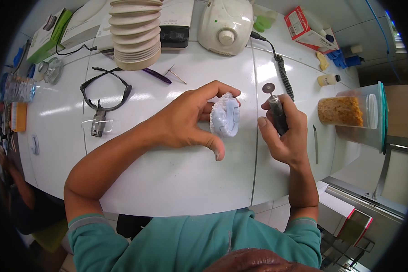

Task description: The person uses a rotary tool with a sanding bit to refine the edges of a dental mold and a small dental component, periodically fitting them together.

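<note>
At frame centre, the left hand (186, 120) is curling its fingers around a pale blue dental cast (225, 119). The right hand (283, 133) is gripping a rotary handpiece (277, 113), fingers closed. Bracing both hands on the white bench (167, 181) would probably be keeping the cutting disc (269, 88) steady.

Far side of the pale blue dental cast (226, 119) behind left-hand fingers (213, 88).

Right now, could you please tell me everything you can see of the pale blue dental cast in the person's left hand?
The pale blue plaster-like dental cast is a small arch-shaped block with a rough, whitish, bumpy rim along its left edge and smoother blue faces. It is held upright just above the white table, in the grip of the left hand: fingers curl over its top, thumb below. The right hand, holding a dark rotary handpiece with a cutting disc, stays apart from it.
</note>
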Demonstrator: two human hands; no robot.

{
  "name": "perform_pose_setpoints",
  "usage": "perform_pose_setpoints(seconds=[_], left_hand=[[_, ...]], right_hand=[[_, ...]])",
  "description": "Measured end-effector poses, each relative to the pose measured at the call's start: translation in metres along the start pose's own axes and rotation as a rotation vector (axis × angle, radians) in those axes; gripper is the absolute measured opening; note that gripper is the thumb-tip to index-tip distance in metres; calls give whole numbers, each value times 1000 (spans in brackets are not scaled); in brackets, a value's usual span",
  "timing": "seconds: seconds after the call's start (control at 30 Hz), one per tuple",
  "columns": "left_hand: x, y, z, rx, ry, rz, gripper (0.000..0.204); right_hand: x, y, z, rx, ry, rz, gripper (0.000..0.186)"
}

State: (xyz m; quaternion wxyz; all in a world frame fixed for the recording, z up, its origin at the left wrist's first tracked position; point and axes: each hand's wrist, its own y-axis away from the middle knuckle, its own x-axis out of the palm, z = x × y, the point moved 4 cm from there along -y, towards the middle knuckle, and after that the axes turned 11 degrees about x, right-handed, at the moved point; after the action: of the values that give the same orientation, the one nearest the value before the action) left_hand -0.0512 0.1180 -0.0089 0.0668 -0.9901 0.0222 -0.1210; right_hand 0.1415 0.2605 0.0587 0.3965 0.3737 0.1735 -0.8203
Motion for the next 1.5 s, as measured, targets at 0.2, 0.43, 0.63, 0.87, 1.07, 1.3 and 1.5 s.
perform_pose_setpoints(seconds=[0.2, 0.43, 0.63, 0.87, 1.07, 1.3, 1.5], left_hand=[[2, 0, 1, 89, -100, -1, 126], [2, 0, 0, 87, -47, -9, 126], [3, 2, 1, 121, -75, -14, 125], [5, 0, -3, 135, -185, 7, 124], [5, 1, -3, 170, -217, -19, 123], [6, 1, -4, 139, -252, -15, 126], [5, 2, -3, 141, -300, -20, 126]], right_hand=[[4, -11, 19, 233, -263, 165, 24], [22, -19, 18, 294, -450, 276, 25], [26, -20, 20, 233, -387, 249, 23], [25, -19, 23, 254, -307, 226, 23], [28, -19, 19, 278, -423, 243, 23], [25, -20, 18, 319, -446, 284, 26], [27, -20, 15, 320, -456, 296, 29]])
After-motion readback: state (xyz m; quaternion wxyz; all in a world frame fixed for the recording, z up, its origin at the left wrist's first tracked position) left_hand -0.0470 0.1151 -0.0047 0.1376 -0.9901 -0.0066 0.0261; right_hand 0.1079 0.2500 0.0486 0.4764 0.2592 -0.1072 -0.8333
